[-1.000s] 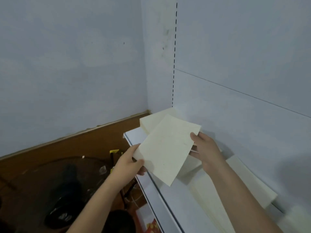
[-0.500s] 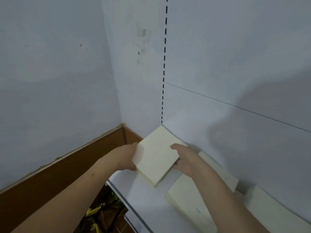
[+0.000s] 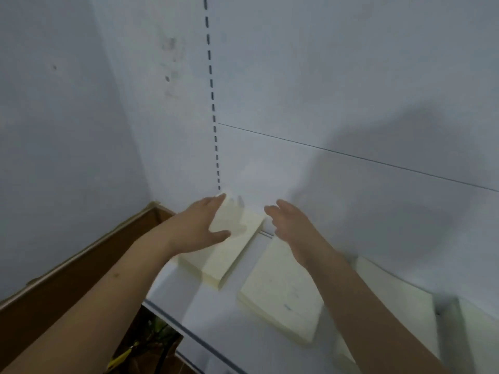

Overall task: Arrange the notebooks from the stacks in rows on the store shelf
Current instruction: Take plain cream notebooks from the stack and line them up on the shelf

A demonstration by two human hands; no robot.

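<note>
A: Head view, frame centre: cream notebook (image 3: 232,238) now flat in shelf (image 3: 216,314) corner, no longer carried.
B: Left hand (image 3: 201,228) flat atop, right hand (image 3: 290,220) spread, empty. Placed; next notebook.

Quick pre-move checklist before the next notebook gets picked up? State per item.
1. Corner stack lies flat on the shelf: ok.
2. Corner stack pushed to the back panel: ok, far corner meets it.
3. Left hand off the stack: not ok, fingers rest flat on it.
4. Right hand free: ok, open, holding nothing.
5. Next stack parallel to the corner stack: not ok, slightly skewed.
6. Stack edges squared: cannot tell, blurred.
</note>
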